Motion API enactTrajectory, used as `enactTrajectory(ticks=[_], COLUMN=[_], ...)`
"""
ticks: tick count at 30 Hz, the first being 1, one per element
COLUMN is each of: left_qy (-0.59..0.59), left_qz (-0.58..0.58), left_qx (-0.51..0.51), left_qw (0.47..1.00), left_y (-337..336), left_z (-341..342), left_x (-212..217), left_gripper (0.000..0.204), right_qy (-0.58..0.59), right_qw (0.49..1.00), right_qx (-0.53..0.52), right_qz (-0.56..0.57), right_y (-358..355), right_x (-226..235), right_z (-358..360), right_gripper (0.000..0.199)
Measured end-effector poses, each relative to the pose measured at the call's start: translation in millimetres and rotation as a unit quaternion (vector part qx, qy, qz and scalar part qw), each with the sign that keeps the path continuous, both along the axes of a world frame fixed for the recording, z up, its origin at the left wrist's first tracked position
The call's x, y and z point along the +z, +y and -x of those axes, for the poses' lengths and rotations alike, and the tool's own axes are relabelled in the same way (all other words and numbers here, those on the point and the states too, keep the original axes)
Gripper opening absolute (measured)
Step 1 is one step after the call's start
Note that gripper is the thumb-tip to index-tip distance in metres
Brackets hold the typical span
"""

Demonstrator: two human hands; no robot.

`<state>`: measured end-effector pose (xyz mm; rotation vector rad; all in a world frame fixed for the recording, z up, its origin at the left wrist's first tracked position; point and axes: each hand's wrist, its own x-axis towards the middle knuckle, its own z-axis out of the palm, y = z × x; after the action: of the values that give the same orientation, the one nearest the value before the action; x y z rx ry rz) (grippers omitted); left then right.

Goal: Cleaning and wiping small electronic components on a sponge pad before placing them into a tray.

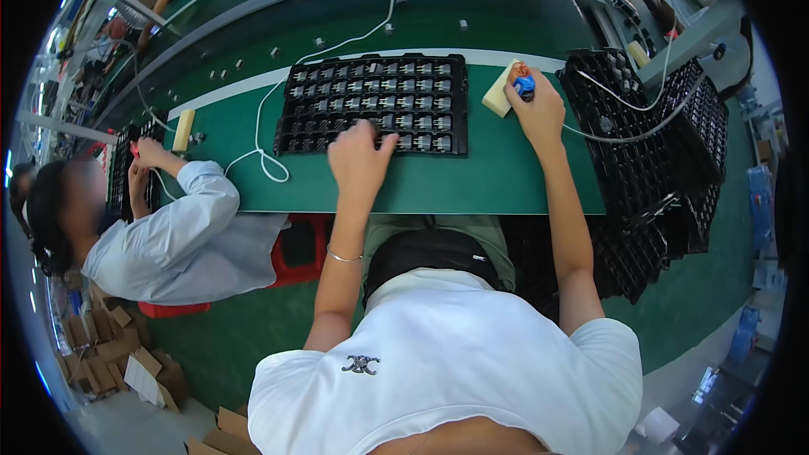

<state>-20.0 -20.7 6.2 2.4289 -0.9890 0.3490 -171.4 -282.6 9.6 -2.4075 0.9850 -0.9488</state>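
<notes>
A black plastic tray with rows of small metal-and-black parts lies on the green bench. My left hand rests over its front edge; the fingers bend down toward the slots and the thumb stands apart. Nothing shows between thumb and fingers, though the fingertips are partly hidden. Right of the tray, my right hand is closed around a small orange-and-blue tool, whose exact kind I cannot make out. A pale yellow block sits beside that hand, partly behind it.
Stacked black trays stand at the right, with a grey cable across them. A white cord runs left of my tray. Several loose parts lie along the far side. At left sits a co-worker near another yellow block.
</notes>
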Motion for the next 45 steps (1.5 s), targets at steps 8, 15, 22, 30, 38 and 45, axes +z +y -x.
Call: enactTrajectory(ticks=[8, 15, 22, 30, 38, 45], left_qy=[0.037, 0.122, 0.024, 0.023, 0.293, 0.516], left_qz=[0.016, 0.016, -0.067, 0.034, 0.265, 0.326], left_qx=[-0.046, -0.014, -0.005, -0.008, -0.155, -0.257], left_qw=[0.998, 0.992, 0.997, 0.999, 0.906, 0.749], left_y=[2, 3, 4, -3, -41, -107], left_z=[0, -3, -6, 3, -17, -40], left_x=[-10, -8, -13, -3, -10, 0], left_gripper=[0.023, 0.021, 0.033, 0.029, 0.022, 0.012], right_qy=[-0.059, -0.058, -0.068, -0.047, -0.062, -0.069], right_qw=[0.998, 0.998, 0.998, 0.998, 0.998, 0.998], right_qx=[0.005, 0.007, 0.005, 0.001, 0.001, -0.002], right_qz=[-0.006, -0.010, 0.002, -0.032, -0.016, 0.005], right_y=[-11, -12, -12, -10, -6, -11], right_x=[-19, -19, -20, -21, -20, -22], right_z=[-9, -8, -9, -6, -7, -12], right_gripper=[0.040, 0.042, 0.044, 0.045, 0.046, 0.045])
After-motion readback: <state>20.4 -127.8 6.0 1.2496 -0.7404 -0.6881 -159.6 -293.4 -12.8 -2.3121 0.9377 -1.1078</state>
